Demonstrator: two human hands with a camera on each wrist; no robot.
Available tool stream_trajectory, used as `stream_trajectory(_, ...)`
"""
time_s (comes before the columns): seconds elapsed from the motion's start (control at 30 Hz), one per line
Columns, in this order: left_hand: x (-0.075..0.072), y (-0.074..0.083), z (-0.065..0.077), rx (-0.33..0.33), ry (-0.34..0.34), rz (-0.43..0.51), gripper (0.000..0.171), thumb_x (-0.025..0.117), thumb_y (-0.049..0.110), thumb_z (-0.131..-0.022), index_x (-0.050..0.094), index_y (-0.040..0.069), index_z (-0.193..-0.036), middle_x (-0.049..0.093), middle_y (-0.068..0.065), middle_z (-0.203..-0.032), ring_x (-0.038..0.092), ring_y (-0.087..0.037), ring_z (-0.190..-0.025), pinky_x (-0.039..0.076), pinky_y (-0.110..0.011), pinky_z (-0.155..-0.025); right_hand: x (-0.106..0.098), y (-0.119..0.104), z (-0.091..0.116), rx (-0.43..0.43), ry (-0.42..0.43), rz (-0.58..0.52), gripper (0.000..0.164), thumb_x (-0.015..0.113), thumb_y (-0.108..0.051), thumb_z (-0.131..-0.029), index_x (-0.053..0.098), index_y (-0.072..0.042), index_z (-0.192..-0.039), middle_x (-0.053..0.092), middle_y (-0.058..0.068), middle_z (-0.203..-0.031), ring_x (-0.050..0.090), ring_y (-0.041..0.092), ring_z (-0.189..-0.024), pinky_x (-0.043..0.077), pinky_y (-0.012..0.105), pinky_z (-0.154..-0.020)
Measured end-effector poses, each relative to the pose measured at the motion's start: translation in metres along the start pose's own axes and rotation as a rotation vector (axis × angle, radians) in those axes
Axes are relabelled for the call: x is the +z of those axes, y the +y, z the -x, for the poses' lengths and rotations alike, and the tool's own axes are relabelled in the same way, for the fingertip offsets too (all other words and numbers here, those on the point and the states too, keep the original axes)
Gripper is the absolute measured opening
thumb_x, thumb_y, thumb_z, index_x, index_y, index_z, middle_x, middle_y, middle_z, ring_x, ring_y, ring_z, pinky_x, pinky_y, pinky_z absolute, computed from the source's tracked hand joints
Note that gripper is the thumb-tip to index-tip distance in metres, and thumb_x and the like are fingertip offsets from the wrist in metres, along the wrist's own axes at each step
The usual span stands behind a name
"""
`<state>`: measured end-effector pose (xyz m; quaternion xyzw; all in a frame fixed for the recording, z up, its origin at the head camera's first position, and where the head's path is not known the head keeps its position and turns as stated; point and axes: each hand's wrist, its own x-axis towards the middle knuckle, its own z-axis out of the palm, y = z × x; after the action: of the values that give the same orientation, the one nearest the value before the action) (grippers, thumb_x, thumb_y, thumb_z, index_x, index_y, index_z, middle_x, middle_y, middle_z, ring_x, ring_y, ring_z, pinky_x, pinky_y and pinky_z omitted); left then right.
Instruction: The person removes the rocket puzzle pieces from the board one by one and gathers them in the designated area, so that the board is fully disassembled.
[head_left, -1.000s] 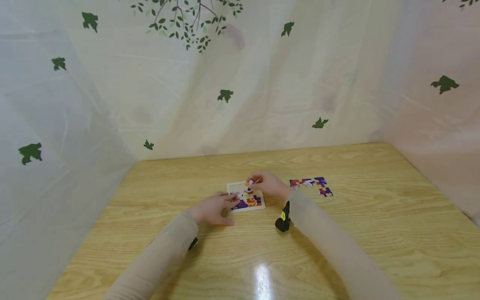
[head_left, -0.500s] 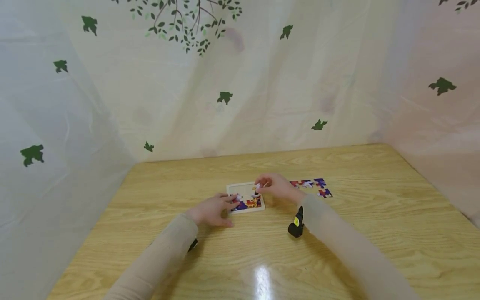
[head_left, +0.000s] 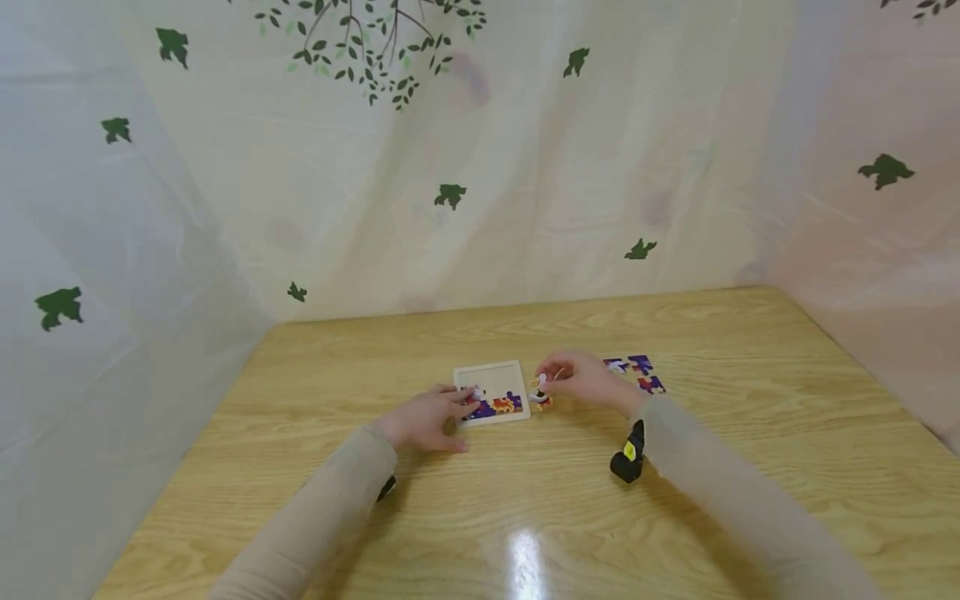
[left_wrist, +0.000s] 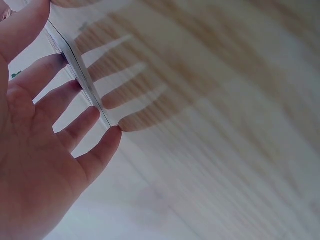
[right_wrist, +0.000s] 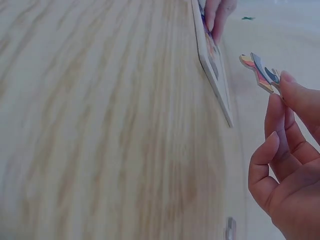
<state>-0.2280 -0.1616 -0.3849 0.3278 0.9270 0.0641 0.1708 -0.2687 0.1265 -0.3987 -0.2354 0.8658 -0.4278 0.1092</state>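
Observation:
My left hand (head_left: 427, 419) rests at the left side of a pale-framed puzzle tray (head_left: 525, 392), its fingers fairly straight and spread over the edge and the pieces inside. In the left wrist view the fingertips (left_wrist: 115, 131) touch the tray's edge. My right hand (head_left: 581, 379) pinches a puzzle piece (right_wrist: 262, 72) between thumb and fingers, held up just right of the tray. The piece shows red, yellow, white and black. Joined pieces (head_left: 504, 404) in purple, red and orange fill the tray's near part; its far part shows the bare pale base.
More puzzle pieces (head_left: 640, 364) lie on the wooden table (head_left: 465, 517) to the right, partly hidden behind my right hand. A pale curtain (head_left: 525, 167) with green leaf and bird shapes stands behind the table. Black wrist cameras (head_left: 628, 454) sit on my wrists.
My right hand has moved right from over the tray, carrying the pinched piece past its right edge. The spot in the tray where it was now shows bare base. My left hand has stayed put.

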Motion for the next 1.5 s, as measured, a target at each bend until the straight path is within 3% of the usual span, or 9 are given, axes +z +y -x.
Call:
stream_trajectory(0.33,-0.002,0.0,0.001,0.004,-0.001,0.006,0.066,0.067,0.037,-0.087,0.042,0.013,-0.143,0.023,-0.007,-0.156,0.024,-0.037,-0.141,0.025,-0.047,-0.114,-0.031,0.007,0.02,0.041,0.037,0.008,0.025,0.064,-0.021,-0.091,0.064,-0.006,-0.111,0.062,0.009,-0.103,0.057,0.022,-0.095,0.048,0.034,-0.08)
stream_trajectory(0.57,-0.001,-0.001,0.0,0.008,0.01,0.003,0.066,0.067,0.036,-0.087,0.043,0.011,-0.142,0.025,-0.009,-0.156,0.026,-0.038,-0.14,0.027,-0.048,-0.113,-0.047,0.023,0.03,0.025,0.058,0.02,0.026,0.064,-0.019,-0.091,0.064,-0.003,-0.11,0.062,0.01,-0.101,0.057,0.019,-0.092,0.048,0.034,-0.081)
stream_trajectory(0.77,-0.001,-0.001,-0.001,-0.002,-0.002,-0.001,0.066,0.067,0.038,-0.087,0.042,0.013,-0.143,0.024,-0.007,-0.156,0.026,-0.037,-0.141,0.026,-0.048,-0.114,-0.061,0.031,0.044,0.059,0.045,0.027,0.031,0.065,-0.021,-0.09,0.062,0.0,-0.112,0.06,0.014,-0.104,0.055,0.021,-0.089,0.048,0.034,-0.074)
stream_trajectory(0.9,0.0,-0.001,-0.001,-0.004,0.0,0.008,0.067,0.067,0.039,-0.086,0.042,0.013,-0.143,0.024,-0.006,-0.156,0.025,-0.037,-0.141,0.026,-0.048,-0.114,-0.069,0.036,0.048,0.07,0.033,0.083,0.029,0.068,-0.017,-0.088,0.063,0.0,-0.111,0.061,0.011,-0.097,0.054,0.019,-0.083,0.048,0.029,-0.065)
stream_trajectory(1.1,0.0,-0.001,0.0,-0.005,0.006,0.018,0.067,0.067,0.038,-0.086,0.042,0.013,-0.143,0.024,-0.006,-0.156,0.025,-0.037,-0.141,0.026,-0.048,-0.114,-0.075,0.039,0.051,0.037,-0.018,0.169,0.023,0.071,-0.01,-0.084,0.065,0.002,-0.103,0.06,0.004,-0.082,0.05,0.016,-0.072,0.045,0.023,-0.056)
stream_trajectory(1.5,0.0,-0.001,0.001,-0.007,0.0,0.022,0.066,0.066,0.038,-0.087,0.042,0.013,-0.143,0.024,-0.007,-0.156,0.025,-0.038,-0.141,0.025,-0.048,-0.114,-0.076,0.047,0.049,0.05,-0.027,0.197,0.02,0.073,-0.009,-0.081,0.066,-0.001,-0.098,0.06,0.004,-0.081,0.051,0.016,-0.073,0.046,0.023,-0.059)
